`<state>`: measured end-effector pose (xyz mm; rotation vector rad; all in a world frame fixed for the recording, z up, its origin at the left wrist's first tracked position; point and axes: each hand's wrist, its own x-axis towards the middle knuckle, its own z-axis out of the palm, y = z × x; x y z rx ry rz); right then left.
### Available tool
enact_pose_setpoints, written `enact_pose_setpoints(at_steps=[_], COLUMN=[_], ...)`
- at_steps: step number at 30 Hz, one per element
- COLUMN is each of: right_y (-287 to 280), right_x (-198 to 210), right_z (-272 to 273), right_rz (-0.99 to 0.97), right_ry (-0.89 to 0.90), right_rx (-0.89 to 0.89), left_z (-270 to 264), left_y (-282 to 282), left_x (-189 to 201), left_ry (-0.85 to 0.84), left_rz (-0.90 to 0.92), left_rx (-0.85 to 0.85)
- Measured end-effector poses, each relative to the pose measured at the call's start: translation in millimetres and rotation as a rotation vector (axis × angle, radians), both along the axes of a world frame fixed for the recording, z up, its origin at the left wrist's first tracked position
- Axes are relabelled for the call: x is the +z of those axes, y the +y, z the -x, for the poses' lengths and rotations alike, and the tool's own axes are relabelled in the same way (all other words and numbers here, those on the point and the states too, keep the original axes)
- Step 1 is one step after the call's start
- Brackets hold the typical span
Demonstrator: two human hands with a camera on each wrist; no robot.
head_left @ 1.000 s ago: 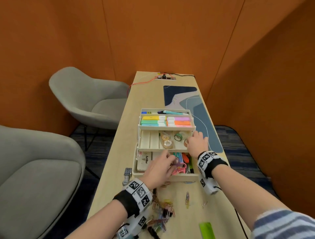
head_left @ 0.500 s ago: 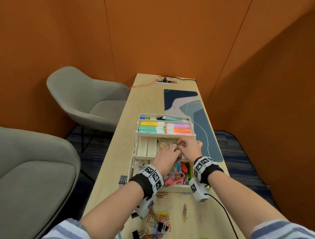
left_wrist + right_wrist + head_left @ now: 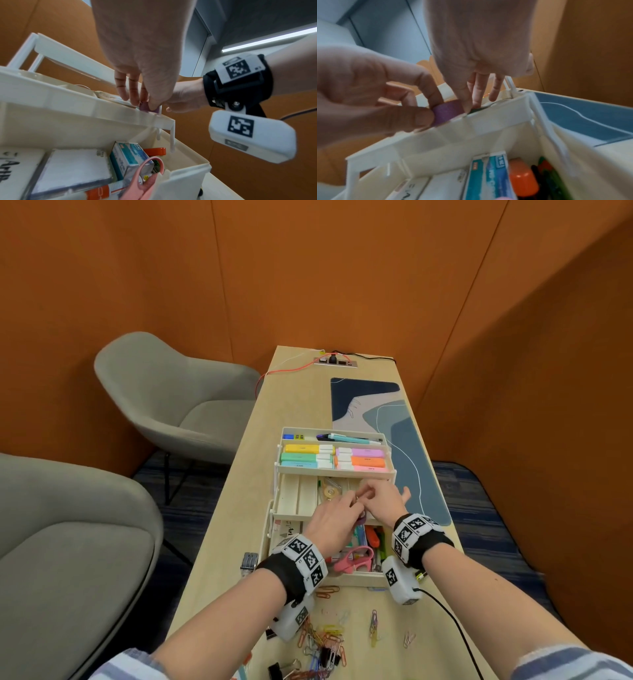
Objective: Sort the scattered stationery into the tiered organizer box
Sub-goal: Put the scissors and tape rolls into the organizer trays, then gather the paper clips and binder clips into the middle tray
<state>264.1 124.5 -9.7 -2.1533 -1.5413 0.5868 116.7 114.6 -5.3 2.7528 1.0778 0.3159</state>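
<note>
Smooth cream plastic organizer box (image 3: 337,471) showing a slight sheen, matt purple tape roll (image 3: 447,113), pale wood-look table (image 3: 291,392) looking smooth, grey cloth chairs (image 3: 178,402).

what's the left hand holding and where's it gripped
The left hand pinches a small purple tape roll by its outer band, thumb on one side and finger on the other, at the middle tray's front rim. Whether the right hand holds anything cannot be told.

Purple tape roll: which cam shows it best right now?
Right wrist. There the purple tape roll fills the centre, pinched by the left hand at the middle tier's front rim. Left wrist shows only a small patch under the fingers. Head view: both hands cover it almost entirely.
</note>
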Motion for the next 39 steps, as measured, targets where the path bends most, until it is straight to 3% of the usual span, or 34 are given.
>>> enact_pose_setpoints(at_steps=[5, 8, 13, 19, 25, 28, 33, 36, 39], right_y=[-7, -18, -62, -128, -174, -193, -218, -226, -228], right_x=[6, 19, 20, 4, -21, -33, -63, -79, -91], right_z=[-4, -11, -24, -21, -24, -29, -30, -15, 8], right_rz=[0.007, -0.106, -0.255, -0.291, -0.272, -0.260, -0.112, 0.054, 0.166], right_ry=[-0.029, 0.057, 0.029, 0.117, 0.180, 0.189, 0.141, 0.109, -0.042], right_rx=[0.096, 0.012, -0.136, -0.180, -0.245, -0.317, -0.364, -0.285, -0.129], left_z=[0, -5, -24, -39, -46, -39, 8, 50, 88], left_y=[-1, 1, 4, 15, 16, 9, -33, -68, -93], left_x=[1, 3, 5, 13, 23, 21, 11, -14, -42], left_ry=[0.006, 0.023, 0.034, 0.322, 0.353, 0.254, -0.132, -0.162, -0.128], left_rz=[-0.008, -0.015, -0.015, -0.091, -0.124, -0.132, 0.035, 0.128, 0.195], left_rx=[-0.004, 0.001, 0.006, 0.039, 0.044, 0.036, 0.007, -0.029, 0.001])
